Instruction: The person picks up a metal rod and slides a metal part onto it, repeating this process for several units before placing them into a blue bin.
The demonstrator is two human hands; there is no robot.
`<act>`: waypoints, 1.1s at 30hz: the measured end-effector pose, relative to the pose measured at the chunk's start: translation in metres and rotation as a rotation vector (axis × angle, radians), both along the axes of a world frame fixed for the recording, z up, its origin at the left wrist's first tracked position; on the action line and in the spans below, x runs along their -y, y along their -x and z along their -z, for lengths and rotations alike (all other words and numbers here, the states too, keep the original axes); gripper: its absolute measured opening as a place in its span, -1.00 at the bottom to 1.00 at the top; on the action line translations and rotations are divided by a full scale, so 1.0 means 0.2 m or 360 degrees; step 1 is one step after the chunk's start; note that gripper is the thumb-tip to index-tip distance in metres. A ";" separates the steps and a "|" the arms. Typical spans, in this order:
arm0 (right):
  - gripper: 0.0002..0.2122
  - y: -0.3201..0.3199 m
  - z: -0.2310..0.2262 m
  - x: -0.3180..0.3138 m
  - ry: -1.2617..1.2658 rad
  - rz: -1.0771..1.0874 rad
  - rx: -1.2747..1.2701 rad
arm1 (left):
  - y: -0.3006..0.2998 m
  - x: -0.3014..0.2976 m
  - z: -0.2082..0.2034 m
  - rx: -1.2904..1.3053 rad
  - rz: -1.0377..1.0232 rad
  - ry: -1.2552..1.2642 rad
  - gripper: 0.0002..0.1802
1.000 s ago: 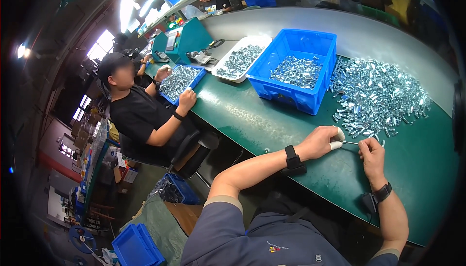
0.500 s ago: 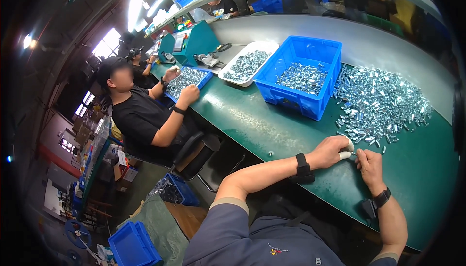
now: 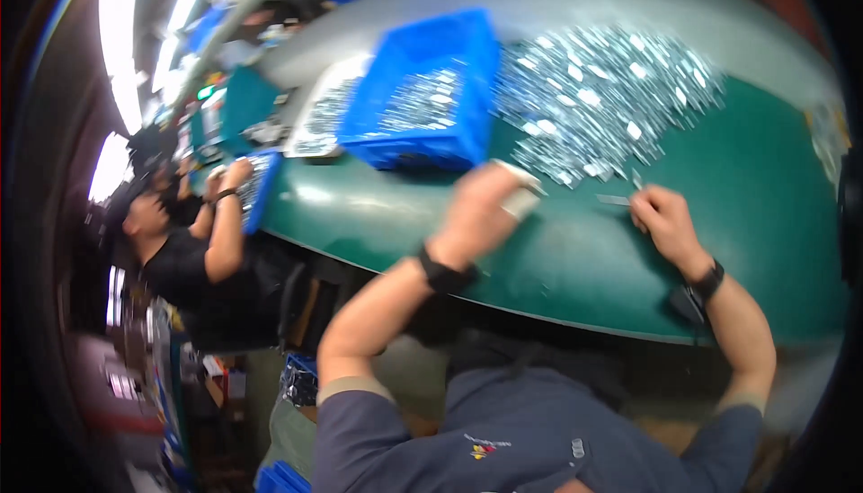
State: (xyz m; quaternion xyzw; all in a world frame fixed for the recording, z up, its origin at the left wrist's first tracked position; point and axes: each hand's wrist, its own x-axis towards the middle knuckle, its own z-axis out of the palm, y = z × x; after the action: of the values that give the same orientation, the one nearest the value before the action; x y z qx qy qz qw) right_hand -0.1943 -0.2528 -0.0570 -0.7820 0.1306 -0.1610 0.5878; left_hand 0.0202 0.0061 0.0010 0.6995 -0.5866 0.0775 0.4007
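Observation:
My left hand [image 3: 484, 209], smeared by motion, is just in front of the blue bin [image 3: 418, 144]. White coverings show on its fingertips; whether it holds anything is hidden by blur. My right hand [image 3: 667, 223] is closed in a pinch at the front edge of the heap. From its fingers a thin grey strip [image 3: 613, 199], apparently metal, points left over the table. A large heap of small shiny metal parts [image 3: 602, 97] lies on the green table [image 3: 575, 259] beyond both hands. More such parts lie inside the bin.
Left of the bin stands a white tray [image 3: 306, 144] of similar parts. Farther left, a co-worker [image 3: 193, 255] in black sits with both hands over a blue tray [image 3: 261, 195]. A green machine [image 3: 249, 106] stands behind. The table's front edge runs before my body.
My hands have come apart; the left moved left toward the bin, while the right keeps its pinch. The whole view has turned to the right, shifting bin and heap leftward.

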 end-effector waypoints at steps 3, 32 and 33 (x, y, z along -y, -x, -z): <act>-0.78 0.01 0.03 0.01 -0.0113 0.0061 0.0062 | -0.19 -0.06 -0.27 0.0063 -0.0281 -0.0039 -0.82; -0.72 0.05 -0.04 0.07 -0.0370 0.0285 0.0217 | 0.19 0.58 0.00 -0.0210 0.0113 -0.0569 -0.76; -0.72 0.05 -0.03 0.06 -0.0286 0.0265 0.0204 | 0.19 0.57 0.00 -0.0166 0.0135 -0.0532 -0.76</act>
State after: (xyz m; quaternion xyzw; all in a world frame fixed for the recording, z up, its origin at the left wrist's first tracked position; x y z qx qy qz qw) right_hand -0.2038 -0.2657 -0.0502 -0.7007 0.1713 -0.2465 0.6472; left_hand -0.0181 -0.1084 0.0007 0.7341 -0.5987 -0.0745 0.3117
